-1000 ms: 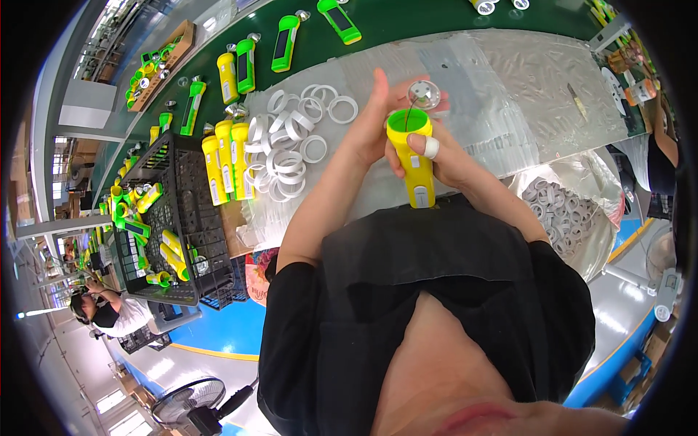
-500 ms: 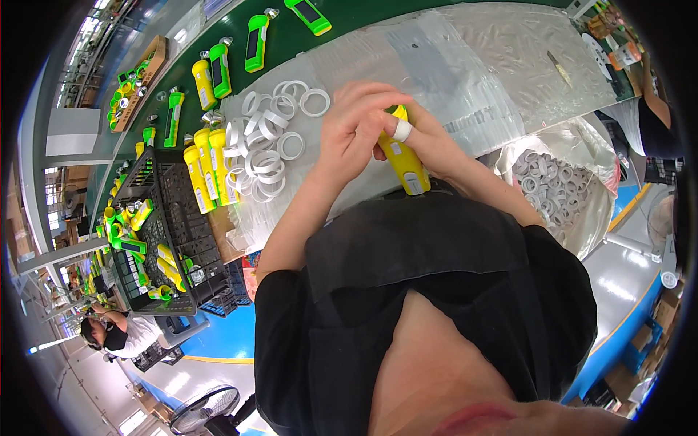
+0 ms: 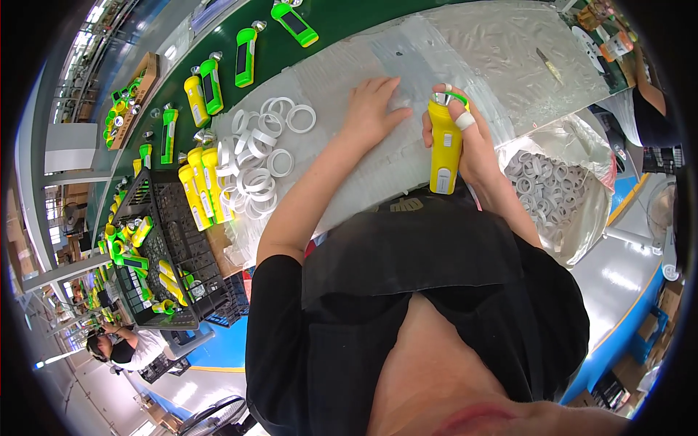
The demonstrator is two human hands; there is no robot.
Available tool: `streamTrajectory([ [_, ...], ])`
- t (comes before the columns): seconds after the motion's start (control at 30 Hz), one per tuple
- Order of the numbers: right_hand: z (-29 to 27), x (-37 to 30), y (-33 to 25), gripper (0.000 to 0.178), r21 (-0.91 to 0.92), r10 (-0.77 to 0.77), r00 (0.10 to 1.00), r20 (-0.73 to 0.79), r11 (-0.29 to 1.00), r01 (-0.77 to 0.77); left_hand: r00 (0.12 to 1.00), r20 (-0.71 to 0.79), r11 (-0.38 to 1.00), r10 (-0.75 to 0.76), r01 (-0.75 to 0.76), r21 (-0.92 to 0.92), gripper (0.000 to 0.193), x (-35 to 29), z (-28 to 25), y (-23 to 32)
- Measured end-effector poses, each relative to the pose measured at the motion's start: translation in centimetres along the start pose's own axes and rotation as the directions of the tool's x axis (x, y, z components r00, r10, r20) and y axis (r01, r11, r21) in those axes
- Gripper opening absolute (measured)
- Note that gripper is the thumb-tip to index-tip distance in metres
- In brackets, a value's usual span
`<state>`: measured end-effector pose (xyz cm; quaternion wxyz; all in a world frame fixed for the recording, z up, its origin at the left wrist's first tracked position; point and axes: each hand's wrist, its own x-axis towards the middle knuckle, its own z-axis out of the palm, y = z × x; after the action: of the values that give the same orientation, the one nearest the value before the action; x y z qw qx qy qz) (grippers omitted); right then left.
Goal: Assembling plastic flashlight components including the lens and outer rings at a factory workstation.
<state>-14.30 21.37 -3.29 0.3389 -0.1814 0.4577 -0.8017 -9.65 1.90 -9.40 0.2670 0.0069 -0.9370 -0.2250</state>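
My right hand (image 3: pixel 474 149) is closed round a yellow flashlight (image 3: pixel 443 149), which stands with its lamp end away from me and its narrow end toward my apron. A green rim shows at the lamp end, and white tape wraps my right thumb. My left hand (image 3: pixel 374 112) is empty, its fingers apart, low over the plastic-covered worktop (image 3: pixel 349 185). Left of that hand lies a loose pile of white rings (image 3: pixel 254 156). Several yellow flashlights (image 3: pixel 195 190) lie side by side just beyond the pile.
A black crate (image 3: pixel 171 247) with green and yellow flashlights stands at the left. Green-framed flashlights (image 3: pixel 246 58) lie along the green surface (image 3: pixel 225 40). An open bag (image 3: pixel 592 152) of white rings sits at the right, and a knife (image 3: pixel 549 64) lies far right. Other people work nearby.
My left hand has come off the flashlight and opened. My right hand has moved right with the flashlight, which now stands straighter, its lamp end showing.
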Motion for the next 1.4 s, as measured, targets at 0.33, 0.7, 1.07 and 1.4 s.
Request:
streamTrajectory([
  [0.33,0.6,0.4,-0.5,0.04,-0.054,0.061,0.997,0.054,0.997,-0.058,0.984,0.055,0.881,-0.168,0.175,-0.439,0.043,0.8,-2.2,0.5],
  [0.7,3.7,1.1,0.4,0.042,-0.245,0.159,0.953,0.257,0.965,-0.095,0.999,-0.019,0.855,-0.041,0.025,-0.519,0.035,-2.5,-8.2,4.8],
  [1.07,5.7,1.6,2.4,0.043,-0.197,0.193,0.9,0.391,0.973,-0.123,0.974,-0.212,0.89,0.08,-0.166,-0.425,0.031,-3.6,-8.7,3.6],
  [1.4,7.3,5.9,3.1,0.035,-0.071,-0.082,0.851,0.519,0.988,0.138,0.922,-0.374,0.928,-0.103,-0.046,-0.37,0.044,-3.2,-11.5,1.3],
])
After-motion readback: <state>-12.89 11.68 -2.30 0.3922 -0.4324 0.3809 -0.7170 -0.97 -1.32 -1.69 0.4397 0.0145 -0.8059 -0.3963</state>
